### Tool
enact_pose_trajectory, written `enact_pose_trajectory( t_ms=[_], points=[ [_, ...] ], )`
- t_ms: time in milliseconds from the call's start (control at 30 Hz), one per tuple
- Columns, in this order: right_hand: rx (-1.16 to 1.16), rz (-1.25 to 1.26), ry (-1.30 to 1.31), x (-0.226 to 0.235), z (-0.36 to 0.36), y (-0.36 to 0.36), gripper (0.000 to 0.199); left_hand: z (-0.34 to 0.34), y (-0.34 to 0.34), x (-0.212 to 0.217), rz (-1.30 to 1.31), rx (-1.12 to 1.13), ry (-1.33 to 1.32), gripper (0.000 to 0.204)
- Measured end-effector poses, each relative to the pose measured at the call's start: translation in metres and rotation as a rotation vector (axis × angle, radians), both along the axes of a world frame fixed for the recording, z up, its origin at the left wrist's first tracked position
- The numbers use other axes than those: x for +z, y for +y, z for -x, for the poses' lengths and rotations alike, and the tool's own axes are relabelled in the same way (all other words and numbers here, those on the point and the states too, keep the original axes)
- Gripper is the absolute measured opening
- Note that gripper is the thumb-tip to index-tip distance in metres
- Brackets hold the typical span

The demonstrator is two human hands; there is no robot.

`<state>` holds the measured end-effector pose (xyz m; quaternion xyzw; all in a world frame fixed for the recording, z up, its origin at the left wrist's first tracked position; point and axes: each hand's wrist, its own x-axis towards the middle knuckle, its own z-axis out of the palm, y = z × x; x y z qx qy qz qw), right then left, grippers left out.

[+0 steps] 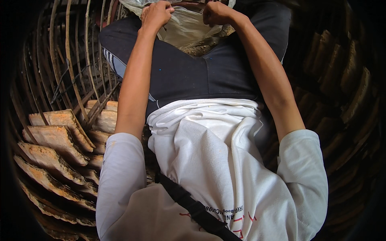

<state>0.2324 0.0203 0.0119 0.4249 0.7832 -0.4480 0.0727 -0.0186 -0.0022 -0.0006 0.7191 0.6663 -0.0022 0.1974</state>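
Note:
A crumpled, whitish translucent plastic sheet [185,28] is spread between my knees, at the top of the view; whether it is a bag cannot be told. My left hand [156,17] is closed on its left part, knuckles up and fingers curled. At the sheet's right side, my right hand [217,14] is curled into a fist, its fingertips mostly hidden, and it appears to grip the plastic there. Both forearms reach away from me over my dark trousers [181,76]. Beyond the hands, the sheet's far part is cut off by the picture's edge.
Thin wooden sticks [68,56] stand in a row at the left. Stacked flat, rough-edged slabs [52,140] lie below them, close to my left elbow. More slabs [356,96] stand in shadow at the right. Brownish ground [201,49] shows between my legs.

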Motion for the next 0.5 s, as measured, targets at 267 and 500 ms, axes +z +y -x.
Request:
enact_pose_trajectory(
  t_ms=[267, 500],
  points=[
    [-0.032, -0.026, -0.38, 0.025, -0.002, -0.008, 0.025, 0.021, 0.007, 0.002, -0.039, 0.214, 0.065, 0.024],
    [-0.208, -0.142, -0.412, 0.007, -0.035, 0.0, 0.04, 0.034, 0.005, 0.024, -0.083, 0.47, -0.079, 0.021]
  ],
)
